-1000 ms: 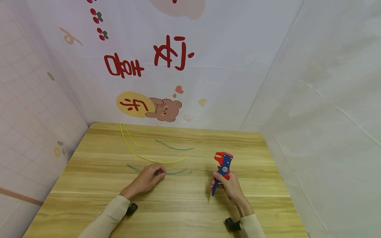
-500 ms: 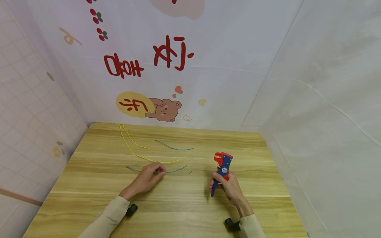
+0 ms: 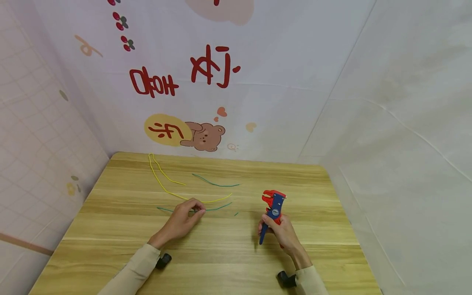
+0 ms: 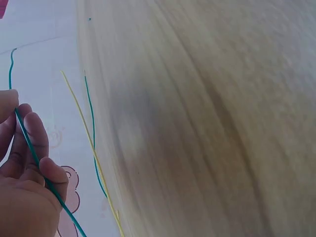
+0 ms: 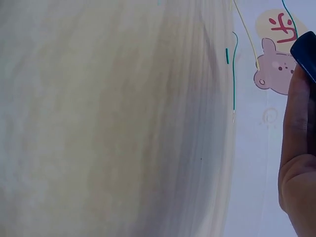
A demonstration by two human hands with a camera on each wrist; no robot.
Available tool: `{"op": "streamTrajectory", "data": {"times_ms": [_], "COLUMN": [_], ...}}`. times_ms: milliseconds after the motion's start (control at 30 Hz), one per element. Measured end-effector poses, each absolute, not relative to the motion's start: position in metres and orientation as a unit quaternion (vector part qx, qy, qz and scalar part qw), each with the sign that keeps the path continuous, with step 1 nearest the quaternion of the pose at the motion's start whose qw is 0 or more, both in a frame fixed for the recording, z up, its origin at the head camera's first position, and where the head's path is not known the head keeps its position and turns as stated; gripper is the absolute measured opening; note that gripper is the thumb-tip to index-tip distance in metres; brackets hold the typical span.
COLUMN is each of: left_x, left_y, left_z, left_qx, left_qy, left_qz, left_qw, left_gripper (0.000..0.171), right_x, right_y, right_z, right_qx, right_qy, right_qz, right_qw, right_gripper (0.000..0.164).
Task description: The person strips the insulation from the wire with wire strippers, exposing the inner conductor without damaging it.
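Wire in green (image 3: pixel 219 208), gripped near the centre of the head view, runs out to both sides of the left hand (image 3: pixel 181 220); its right end sits a little higher in the frame than a second ago. Red-and-blue wire stripper (image 3: pixel 275 211), right of centre, has shifted slightly left and lower, while the yellow wire (image 3: pixel 167 191) lies where it did.

One stripper shows, one folded yellow wire left of centre, two long green wires counting the held one, and one short green snippet (image 3: pixel 236 214). The other long green wire (image 3: pixel 217 185) lies above the yellow wire's right end.

The left hand's fingers are curled, thumb and fingers pinching the green wire. The right hand (image 3: pixel 284 234), lower right of centre, is wrapped round the stripper's handles, red head pointing up. Below everything is a wood-grain table (image 3: pixel 228 254); a bear print (image 3: pixel 207 137) marks the wall above.
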State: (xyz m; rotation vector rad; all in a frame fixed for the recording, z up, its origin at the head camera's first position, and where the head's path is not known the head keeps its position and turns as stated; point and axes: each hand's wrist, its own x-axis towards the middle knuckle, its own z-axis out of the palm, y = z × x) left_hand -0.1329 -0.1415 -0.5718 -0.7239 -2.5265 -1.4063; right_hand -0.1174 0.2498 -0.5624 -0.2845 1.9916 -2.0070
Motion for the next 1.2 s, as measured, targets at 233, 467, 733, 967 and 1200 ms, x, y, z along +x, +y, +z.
{"op": "streamTrajectory", "data": {"times_ms": [233,467,733,967,1200], "left_x": [-0.131,-0.131,-0.131,-0.128,-0.127], "left_y": [-0.139,-0.136,-0.134,-0.133,-0.130], "left_z": [-0.566,-0.558,-0.552,-0.543,-0.536], "left_qx": [-0.217,-0.202,-0.189,-0.175,-0.179], "left_qy": [-0.848,-0.848,-0.841,-0.837,-0.831], "left_qz": [-0.476,-0.482,-0.501,-0.513,-0.520], "left_qw": [0.085,0.092,0.081,0.078,0.086], "left_gripper": [0.008,0.003,0.006,0.004,0.006], "right_x": [-0.117,-0.118,-0.118,-0.118,-0.117], "right_y": [0.248,0.246,0.243,0.237,0.229], "right_z": [-0.560,-0.559,-0.560,-0.559,-0.555], "right_qx": [-0.087,-0.092,-0.123,-0.148,-0.158], "right_qy": [0.701,0.709,0.713,0.704,0.698], "right_qz": [-0.690,-0.678,-0.668,-0.670,-0.671], "right_qw": [0.157,0.167,0.175,0.183,0.194], "right_gripper": [0.042,0.041,0.035,0.036,0.037]}}
